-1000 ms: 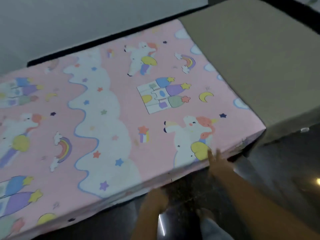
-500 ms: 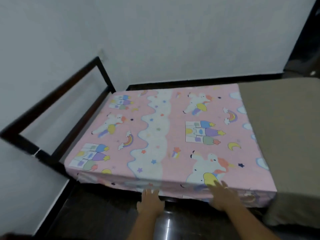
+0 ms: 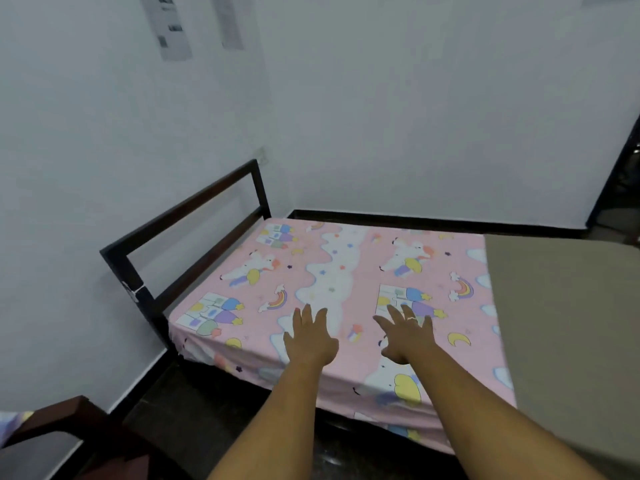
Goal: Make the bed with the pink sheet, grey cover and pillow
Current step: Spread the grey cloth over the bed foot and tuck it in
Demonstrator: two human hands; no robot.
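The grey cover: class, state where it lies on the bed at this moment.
In the head view, the plain grey fabric cover lies over the right end of the bed, overlapping the pink unicorn-print sheet, right of the person's right hand.

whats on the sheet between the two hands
Nothing lies there: in the head view the stretch of pink sheet between the left hand and the right hand is bare, showing only its printed pattern.
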